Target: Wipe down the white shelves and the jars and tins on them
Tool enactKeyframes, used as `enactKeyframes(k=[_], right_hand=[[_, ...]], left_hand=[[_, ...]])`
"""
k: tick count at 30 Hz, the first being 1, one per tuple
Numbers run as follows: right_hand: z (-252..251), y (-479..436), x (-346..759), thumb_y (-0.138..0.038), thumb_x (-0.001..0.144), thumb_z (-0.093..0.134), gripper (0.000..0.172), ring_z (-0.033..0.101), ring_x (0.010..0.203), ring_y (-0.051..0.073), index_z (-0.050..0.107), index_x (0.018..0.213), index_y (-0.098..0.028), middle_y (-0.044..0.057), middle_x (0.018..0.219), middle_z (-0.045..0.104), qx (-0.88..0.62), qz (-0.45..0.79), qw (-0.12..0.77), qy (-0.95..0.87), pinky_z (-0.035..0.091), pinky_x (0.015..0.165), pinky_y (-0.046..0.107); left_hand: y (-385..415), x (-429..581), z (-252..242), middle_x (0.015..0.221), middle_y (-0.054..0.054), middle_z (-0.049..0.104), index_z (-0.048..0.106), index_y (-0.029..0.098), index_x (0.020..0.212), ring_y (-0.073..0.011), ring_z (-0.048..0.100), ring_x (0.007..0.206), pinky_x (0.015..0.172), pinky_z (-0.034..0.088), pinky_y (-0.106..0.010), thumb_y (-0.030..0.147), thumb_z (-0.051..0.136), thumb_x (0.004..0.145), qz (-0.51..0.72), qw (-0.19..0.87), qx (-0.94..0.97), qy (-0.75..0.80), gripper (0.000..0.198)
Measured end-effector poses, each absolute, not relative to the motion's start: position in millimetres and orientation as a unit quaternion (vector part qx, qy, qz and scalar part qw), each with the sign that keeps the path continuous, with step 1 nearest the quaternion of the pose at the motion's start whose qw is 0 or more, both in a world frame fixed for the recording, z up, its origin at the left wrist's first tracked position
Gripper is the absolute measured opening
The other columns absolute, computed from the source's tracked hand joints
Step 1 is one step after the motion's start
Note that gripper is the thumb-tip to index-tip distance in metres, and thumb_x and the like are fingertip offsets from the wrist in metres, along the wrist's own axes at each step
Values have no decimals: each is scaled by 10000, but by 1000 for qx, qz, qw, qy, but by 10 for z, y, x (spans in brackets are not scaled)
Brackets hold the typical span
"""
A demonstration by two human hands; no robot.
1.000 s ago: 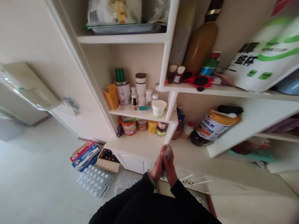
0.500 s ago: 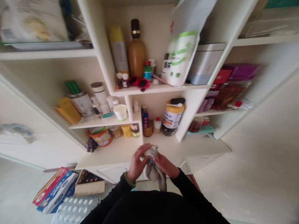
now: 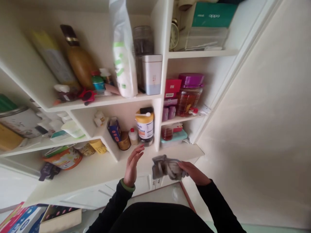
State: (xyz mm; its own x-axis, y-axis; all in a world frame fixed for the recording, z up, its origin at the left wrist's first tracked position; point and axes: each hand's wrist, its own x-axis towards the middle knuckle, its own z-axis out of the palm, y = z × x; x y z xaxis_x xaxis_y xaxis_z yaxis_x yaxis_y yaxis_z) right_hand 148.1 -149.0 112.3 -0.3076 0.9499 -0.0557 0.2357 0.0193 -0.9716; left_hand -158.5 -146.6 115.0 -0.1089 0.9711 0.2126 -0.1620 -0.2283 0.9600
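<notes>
Left hand [image 3: 132, 165] now off gray cloth [image 3: 167, 167]; right hand [image 3: 194, 173] holds it.

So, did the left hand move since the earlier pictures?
Yes, the left hand moved left, away from the white shelf upright, and came off the grey cloth.

Teal box [image 3: 213, 14] on upper shelf: white lettering reads "oppo". Labels on yellow-lidded formula tin [image 3: 144, 127] and white-green bag [image 3: 122, 58]: too small or angled to read.
</notes>
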Motion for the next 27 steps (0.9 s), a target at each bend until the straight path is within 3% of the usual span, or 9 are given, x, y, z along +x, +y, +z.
enactKeyframes(k=[4,6,8,11,14,17,20,24,27], right_hand=[[1178,-1412,1815,-955,798,650,797,755,1197,410,861,982,-209,157,1108,840,-497,516,396,-575,567,1190,573],[1242,-1375,1829,-919,858,625,803,769,1192,393,852,1118,-194,159,1134,838,-463,544,414,-564,603,1146,566],[1311,-1359,1765,-849,959,553,788,771,1222,362,792,1332,-197,157,1232,824,-401,552,426,-594,614,1133,550],[1356,-1356,1581,-734,967,661,839,631,1470,373,593,1611,-200,177,1550,676,-349,408,455,-711,499,1268,582],[1290,-1307,1377,-656,873,816,1008,422,1632,445,487,1688,-162,213,1714,498,-352,197,464,-789,349,1344,690],[1172,-1196,1262,-689,812,850,1022,357,1656,485,556,1639,-165,208,1711,501,-374,83,485,-786,312,1348,730],[1114,-1119,1271,-658,912,730,810,374,1656,449,616,1580,-214,163,1669,559,-410,64,559,-718,346,1343,701],[1190,-1083,1418,-562,970,630,576,638,1437,385,705,1409,-197,174,1515,678,-433,111,716,-536,521,1219,594],[1284,-931,1676,-524,919,647,428,760,1154,320,761,1149,-181,144,1233,795,-500,169,760,-380,591,1085,509]], left_hand=[[-1464,-973,1112,1740,-152,498,665,261,1518,-382,454,1628,1330,391,-561,600,740,978,567,462,574,369,642],[-1462,-635,1090,1798,-157,404,540,285,1634,-398,386,1670,1352,358,-570,520,881,878,518,478,624,336,862],[-1427,-333,1124,1783,-163,427,481,276,1671,-395,416,1654,1356,363,-549,417,930,832,504,487,628,338,962],[-1289,-78,1306,1601,-146,643,579,229,1581,-346,592,1513,1323,418,-494,327,828,901,559,481,556,384,731],[-1111,-58,1522,1486,-111,730,660,236,1489,-317,671,1407,1275,475,-474,326,746,944,595,513,505,358,559],[-1012,-91,1635,1501,-104,725,714,243,1439,-340,596,1499,1330,417,-491,445,716,992,549,576,527,300,490],[-1026,-65,1671,1559,-124,683,714,206,1468,-378,477,1606,1392,325,-515,635,696,990,472,616,580,249,642],[-1063,7,1701,1757,-124,479,475,233,1700,-395,359,1684,1435,202,-562,651,763,956,359,630,672,151,901],[-1023,49,1694,1844,-69,325,508,317,1682,-390,218,1742,1436,180,-582,584,812,951,304,644,689,135,835]])
